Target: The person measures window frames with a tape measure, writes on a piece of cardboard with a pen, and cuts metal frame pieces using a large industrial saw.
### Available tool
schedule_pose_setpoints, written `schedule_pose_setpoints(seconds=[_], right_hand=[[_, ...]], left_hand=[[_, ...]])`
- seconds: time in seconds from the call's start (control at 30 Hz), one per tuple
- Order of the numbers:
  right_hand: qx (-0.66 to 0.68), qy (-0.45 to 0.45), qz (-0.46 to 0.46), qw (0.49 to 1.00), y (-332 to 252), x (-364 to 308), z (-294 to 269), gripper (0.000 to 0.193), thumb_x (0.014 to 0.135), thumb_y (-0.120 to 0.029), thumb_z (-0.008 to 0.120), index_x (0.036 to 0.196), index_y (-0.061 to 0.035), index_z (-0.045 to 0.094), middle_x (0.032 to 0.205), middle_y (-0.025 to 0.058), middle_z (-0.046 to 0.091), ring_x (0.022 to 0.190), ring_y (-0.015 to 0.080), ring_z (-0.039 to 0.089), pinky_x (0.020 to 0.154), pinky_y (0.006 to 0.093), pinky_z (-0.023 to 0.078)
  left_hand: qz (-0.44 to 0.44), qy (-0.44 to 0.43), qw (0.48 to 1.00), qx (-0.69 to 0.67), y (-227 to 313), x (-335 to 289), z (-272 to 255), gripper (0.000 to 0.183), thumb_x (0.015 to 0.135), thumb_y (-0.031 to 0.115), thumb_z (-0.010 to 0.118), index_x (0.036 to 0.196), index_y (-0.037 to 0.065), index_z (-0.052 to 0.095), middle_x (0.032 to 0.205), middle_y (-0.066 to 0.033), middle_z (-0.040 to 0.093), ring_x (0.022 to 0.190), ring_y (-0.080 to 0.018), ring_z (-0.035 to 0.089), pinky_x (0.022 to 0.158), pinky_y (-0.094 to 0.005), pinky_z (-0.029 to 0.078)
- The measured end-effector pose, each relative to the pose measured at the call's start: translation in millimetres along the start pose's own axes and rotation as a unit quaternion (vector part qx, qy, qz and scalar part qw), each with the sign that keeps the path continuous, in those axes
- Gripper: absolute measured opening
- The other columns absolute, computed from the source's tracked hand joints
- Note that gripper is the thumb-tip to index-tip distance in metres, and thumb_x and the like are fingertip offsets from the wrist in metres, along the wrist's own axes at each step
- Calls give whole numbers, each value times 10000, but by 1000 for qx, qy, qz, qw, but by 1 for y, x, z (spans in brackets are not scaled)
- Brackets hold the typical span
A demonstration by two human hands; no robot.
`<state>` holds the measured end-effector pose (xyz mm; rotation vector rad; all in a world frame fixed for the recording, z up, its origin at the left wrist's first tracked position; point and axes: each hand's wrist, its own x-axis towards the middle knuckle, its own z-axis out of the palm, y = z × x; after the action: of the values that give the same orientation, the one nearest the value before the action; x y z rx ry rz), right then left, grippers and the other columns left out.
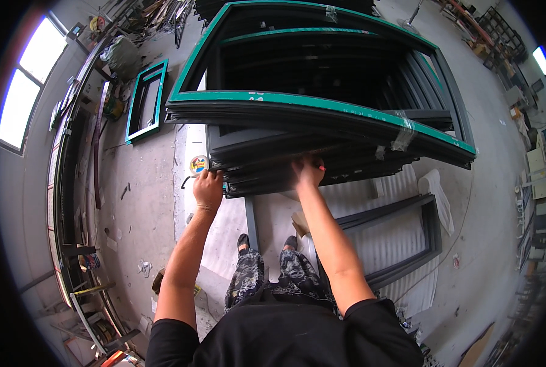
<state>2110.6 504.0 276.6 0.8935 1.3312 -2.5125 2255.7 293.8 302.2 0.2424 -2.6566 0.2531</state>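
A tall stack of dark grey metal frames lies in front of me, with a large green-faced frame on top. My left hand is closed at the stack's near left corner; what its fingers hold is hidden. Just beyond it is a round roll with a colourful label, and a thin black bent piece juts out beside the hand. My right hand is closed against the stack's near side, slightly blurred. A small red-tipped thing sticks out from its fingers.
More dark frames lie on white foam sheeting at the right, near my feet. Smaller green frames lie on the floor at the left. A long rack runs along the left wall. Machines and boxes line the right side.
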Motion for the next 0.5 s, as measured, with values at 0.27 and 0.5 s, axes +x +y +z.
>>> schedule_pose_setpoints(seconds=[0.27, 0.5], right_hand=[[-8, -56, -51, 997, 9, -10, 1, 264, 742, 0, 658, 895, -66, 452, 930, 56, 513, 845, 181, 546, 668, 325, 562], [0, -71, -62, 996, 17, -11, 2, 317, 720, 35, 658, 905, -71, 423, 918, 61, 510, 830, 180, 552, 686, 333, 556]], left_hand=[[2, -2, 1000, 5, 0, 1, -1, 123, 725, 121, 567, 832, 130, 627, 738, -19, 560, 764, -206, 560, 617, -351, 461], [21, 12, 1000, -7, -1, 1, 1, 99, 739, 137, 551, 798, 90, 616, 690, -40, 537, 741, -211, 529, 602, -338, 446]])
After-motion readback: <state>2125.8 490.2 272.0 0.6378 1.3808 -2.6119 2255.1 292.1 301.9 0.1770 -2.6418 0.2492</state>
